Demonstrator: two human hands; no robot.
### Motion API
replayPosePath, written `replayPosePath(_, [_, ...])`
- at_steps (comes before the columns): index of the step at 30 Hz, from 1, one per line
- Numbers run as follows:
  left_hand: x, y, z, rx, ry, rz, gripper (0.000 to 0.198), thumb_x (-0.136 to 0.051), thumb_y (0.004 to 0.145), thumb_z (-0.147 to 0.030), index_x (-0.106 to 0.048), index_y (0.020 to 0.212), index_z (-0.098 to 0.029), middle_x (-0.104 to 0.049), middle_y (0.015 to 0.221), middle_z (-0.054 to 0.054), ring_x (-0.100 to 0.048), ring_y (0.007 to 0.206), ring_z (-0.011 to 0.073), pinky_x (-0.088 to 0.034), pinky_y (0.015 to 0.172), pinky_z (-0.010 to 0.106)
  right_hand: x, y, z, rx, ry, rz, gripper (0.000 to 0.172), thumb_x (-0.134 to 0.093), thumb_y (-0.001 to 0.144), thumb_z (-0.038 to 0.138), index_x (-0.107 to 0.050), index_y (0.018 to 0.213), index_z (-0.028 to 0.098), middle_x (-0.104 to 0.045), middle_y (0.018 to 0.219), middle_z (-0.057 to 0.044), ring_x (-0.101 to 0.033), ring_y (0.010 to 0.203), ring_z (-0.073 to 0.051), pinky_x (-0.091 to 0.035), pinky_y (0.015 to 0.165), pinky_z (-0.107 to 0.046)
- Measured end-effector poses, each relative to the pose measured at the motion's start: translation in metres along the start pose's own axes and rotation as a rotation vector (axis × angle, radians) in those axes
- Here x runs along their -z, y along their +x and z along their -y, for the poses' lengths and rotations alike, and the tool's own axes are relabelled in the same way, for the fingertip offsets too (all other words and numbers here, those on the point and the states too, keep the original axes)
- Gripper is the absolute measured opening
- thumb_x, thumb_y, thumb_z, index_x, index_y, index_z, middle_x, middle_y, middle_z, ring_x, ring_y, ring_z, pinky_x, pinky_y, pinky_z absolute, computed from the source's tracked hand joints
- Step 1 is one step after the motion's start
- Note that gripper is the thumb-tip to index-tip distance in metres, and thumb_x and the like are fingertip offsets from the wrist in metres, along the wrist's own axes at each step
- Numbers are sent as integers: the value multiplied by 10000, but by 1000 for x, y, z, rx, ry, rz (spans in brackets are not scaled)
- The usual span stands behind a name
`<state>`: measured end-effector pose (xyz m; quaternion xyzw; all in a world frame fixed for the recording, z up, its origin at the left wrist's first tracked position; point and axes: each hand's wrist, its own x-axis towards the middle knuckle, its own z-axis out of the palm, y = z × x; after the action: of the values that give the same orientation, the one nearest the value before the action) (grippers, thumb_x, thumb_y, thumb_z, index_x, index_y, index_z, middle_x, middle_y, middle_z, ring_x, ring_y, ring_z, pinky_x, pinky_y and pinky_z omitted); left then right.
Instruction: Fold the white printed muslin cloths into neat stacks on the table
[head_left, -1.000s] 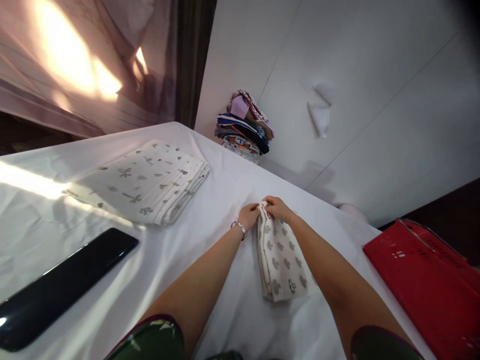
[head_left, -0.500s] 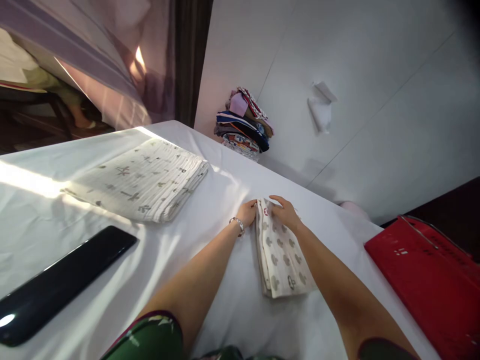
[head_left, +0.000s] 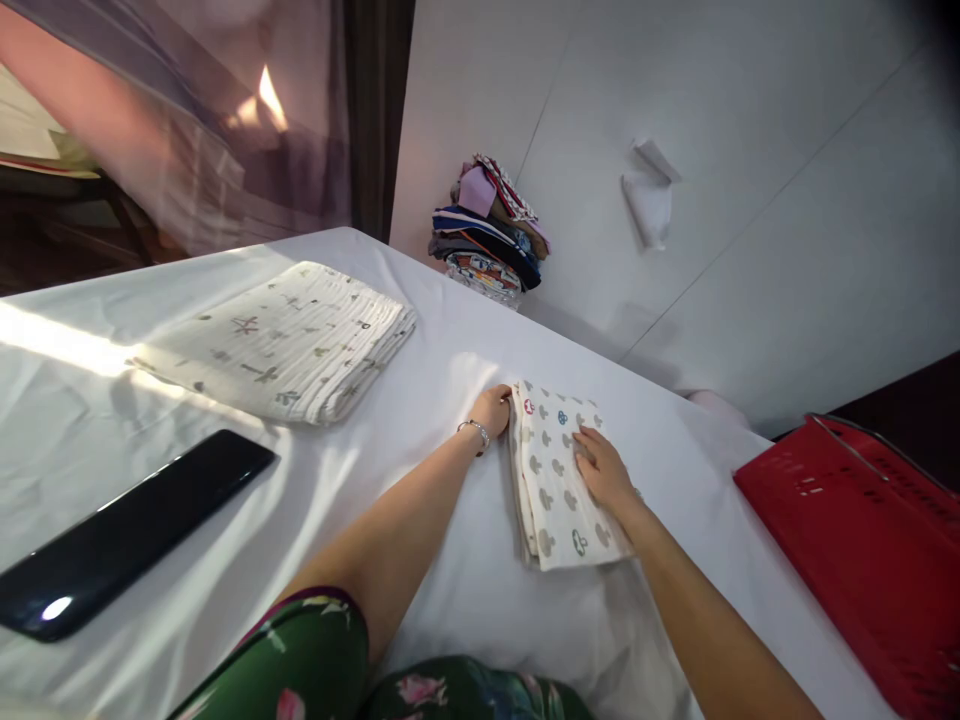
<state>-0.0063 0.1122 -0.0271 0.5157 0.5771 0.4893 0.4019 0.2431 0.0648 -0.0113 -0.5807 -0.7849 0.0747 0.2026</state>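
Observation:
A folded white cloth (head_left: pixel 559 490) printed with grey, red, blue and green mushroom-like shapes lies on the white-covered table. At its far left corner, my left hand (head_left: pixel 491 408) has its fingers closed on the edge; the fingertips are partly hidden. My right hand (head_left: pixel 604 465) rests on the right part of the cloth, fingers stretched out over the print. To the left lies a larger folded white cloth (head_left: pixel 300 335) with small plant-like prints, apart from both hands.
A long glossy black object (head_left: pixel 142 530) lies on the table's left side. Beyond the far edge stands a pile of folded clothes (head_left: pixel 487 235). A red basket (head_left: pixel 847 560) is at the right, beside the white sheet (head_left: pixel 442 560). A sheer curtain (head_left: pixel 285 170) hangs at upper left.
My right hand has slid from the cloth's far end toward me and right, uncovering more of the print. The cloth's top lies flatter and wider. My left hand stays at the corner.

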Motion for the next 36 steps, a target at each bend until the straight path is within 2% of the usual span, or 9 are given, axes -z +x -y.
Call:
replayPosePath(4, [5,1,2,8,34,-95,249,-498,728,-134,-661,896,-220,-668,842,27,-582,786,173,-441,784,251,-4,-6,10,78,-125,3,405,-362,843,262,-554,1193,192,-459,1332,-77,-362,1259,-231,-252,1055,-463])
replayPosePath(9, [10,6,3,15,62,-124,235,-510,707,-118,-679,834,-219,-676,851,35,-589,828,184,-435,800,262,-6,-9,13,91,-151,-3,413,-333,863,264,-548,1204,178,-453,1337,-86,-358,1262,-227,-245,1054,-457])
replayPosePath(15, [8,11,6,10,55,-103,269,-521,670,-82,-697,831,-208,-683,825,26,-599,809,171,-441,800,252,1,-1,15,72,-47,5,397,-398,822,256,-577,1171,194,-478,1313,-82,-381,1246,-234,-266,1049,-459])
replayPosePath(19, [6,12,8,-7,59,-86,281,-518,659,-71,-705,818,-207,-687,805,25,-603,815,173,-437,817,256,4,14,42,90,99,-30,393,-431,831,338,-568,1181,226,-461,1330,-56,-358,1265,-218,-290,1048,-429])
replayPosePath(22, [5,14,11,-1,62,-77,288,-509,659,-70,-708,818,-205,-691,787,30,-610,810,174,-444,800,252,-5,25,70,155,157,6,444,-429,848,390,-514,1245,209,-417,1366,-71,-312,1294,-216,-271,1059,-411])
replayPosePath(26, [4,16,15,13,66,-70,290,-511,659,-80,-712,826,-207,-695,759,35,-617,792,173,-456,763,245,-25,32,93,233,95,148,530,-428,853,383,-365,1355,224,-315,1430,-67,-219,1336,-220,-171,1080,-458])
replayPosePath(29, [5,17,15,23,70,-60,287,-510,660,-82,-716,818,-205,-695,741,38,-618,771,169,-461,740,241,-34,31,96,237,22,230,533,-396,866,373,-320,1376,237,-262,1453,-52,-177,1349,-216,-125,1082,-470])
replayPosePath(36, [6,16,13,29,84,-39,333,-492,679,-70,-712,888,-207,-702,786,34,-622,737,148,-462,736,227,-34,28,95,248,-23,219,534,-383,873,358,-307,1383,222,-260,1454,-59,-180,1348,-210,-131,1080,-450])
